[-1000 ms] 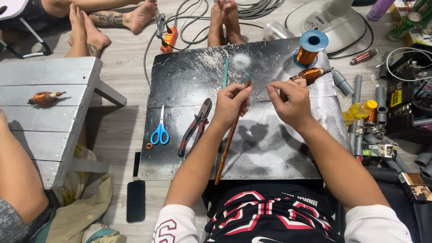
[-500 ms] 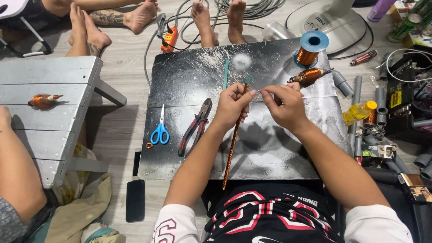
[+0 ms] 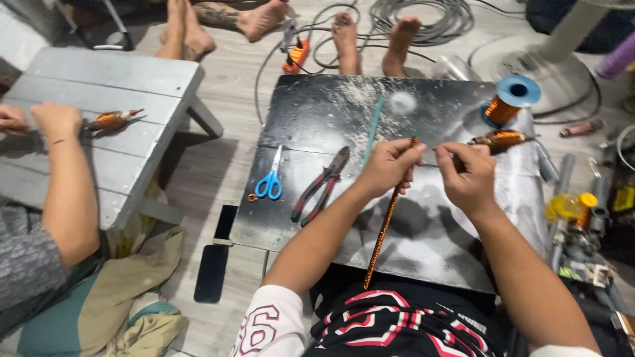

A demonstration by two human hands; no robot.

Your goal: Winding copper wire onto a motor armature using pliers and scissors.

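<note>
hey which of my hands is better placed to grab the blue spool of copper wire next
Probably the right hand: it sits nearer the blue spool of copper wire, up on its side. The left hand pinches the top of the copper-wound rod.

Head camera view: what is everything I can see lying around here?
Work board: one, black, speckled white, on the floor.
Scissors: one, blue-handled, on the board's left.
Pliers: one, red and black handles, beside the scissors.
Thin stick: one, teal, mid-board.
Wire spool: one, blue with copper wire, board's far right corner.
Wound coil: one, copper, near the spool.
Low table: one, grey wood, left, with another coil on it.
Phone: one, black, on the floor.
Cables: grey bundle, top.
Another person's hand: one, on the table.
Copper-wound rod: one, pinched in the left hand.
Right hand: beside the rod's tip.
</note>
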